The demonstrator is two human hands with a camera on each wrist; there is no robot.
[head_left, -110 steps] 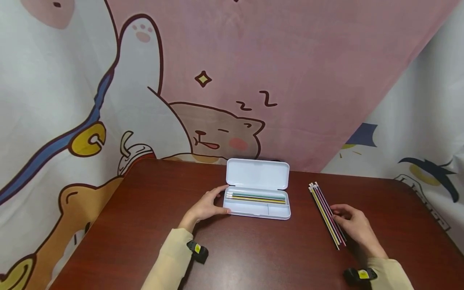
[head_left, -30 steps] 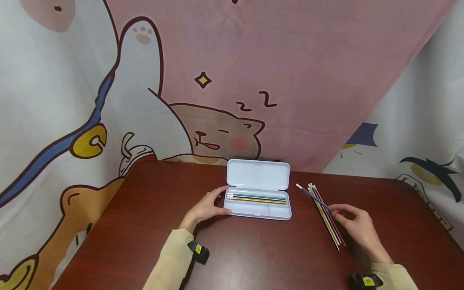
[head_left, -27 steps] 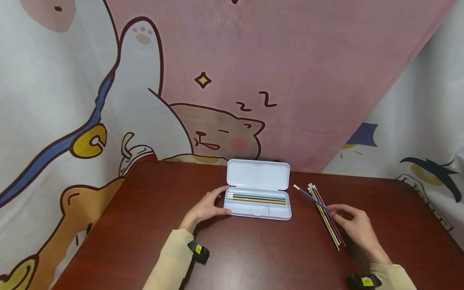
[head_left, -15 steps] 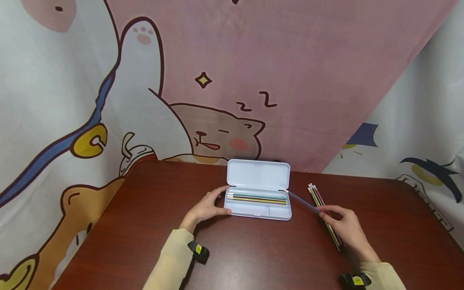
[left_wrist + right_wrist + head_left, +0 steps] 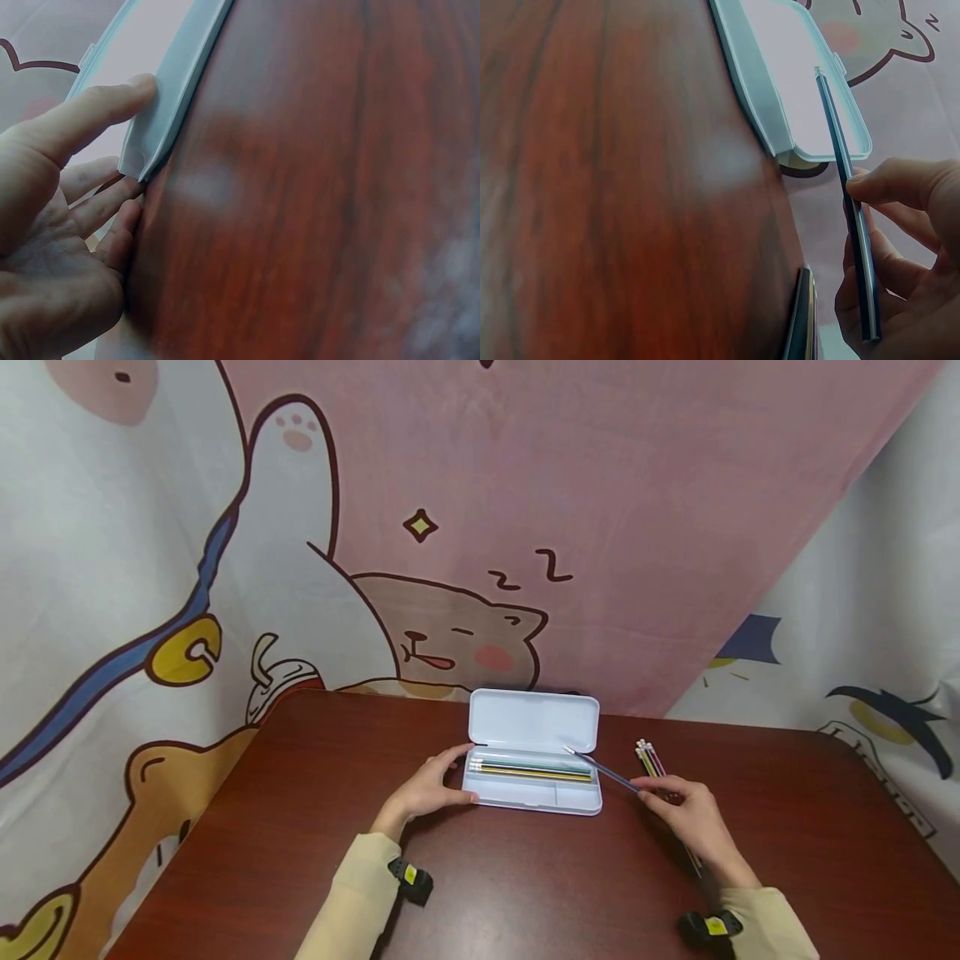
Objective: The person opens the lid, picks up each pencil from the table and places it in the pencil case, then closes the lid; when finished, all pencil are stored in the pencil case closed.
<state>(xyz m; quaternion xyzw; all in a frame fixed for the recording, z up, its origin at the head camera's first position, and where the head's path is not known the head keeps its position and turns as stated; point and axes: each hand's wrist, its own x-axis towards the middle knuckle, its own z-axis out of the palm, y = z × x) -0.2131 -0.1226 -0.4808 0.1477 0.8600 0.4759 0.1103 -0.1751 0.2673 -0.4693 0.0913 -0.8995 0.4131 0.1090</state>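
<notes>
A white pencil case (image 5: 517, 793) lies with its lid (image 5: 534, 720) raised, and several pencils (image 5: 532, 771) lie side by side in its back compartment. My left hand (image 5: 423, 787) holds the case's left end, thumb (image 5: 124, 99) on the front rim and fingers at the end. Between thumb and fingers, my right hand (image 5: 693, 822) pinches a dark blue pencil (image 5: 861, 270). That pencil slants up-left, its white eraser end over the back right part of the case. A bundle of pencils (image 5: 649, 757) lies under the right hand, partly hidden by it.
Dark red-brown table (image 5: 525, 893) beneath everything. A printed cloth (image 5: 675, 527) with cartoon animals hangs just behind the table's back edge, close to the raised lid. The case's front compartment (image 5: 517, 791) has a small divider.
My right hand has picked the blue pencil from the bundle and carried it left, so that its eraser end is over the case. The left hand and the case stay put.
</notes>
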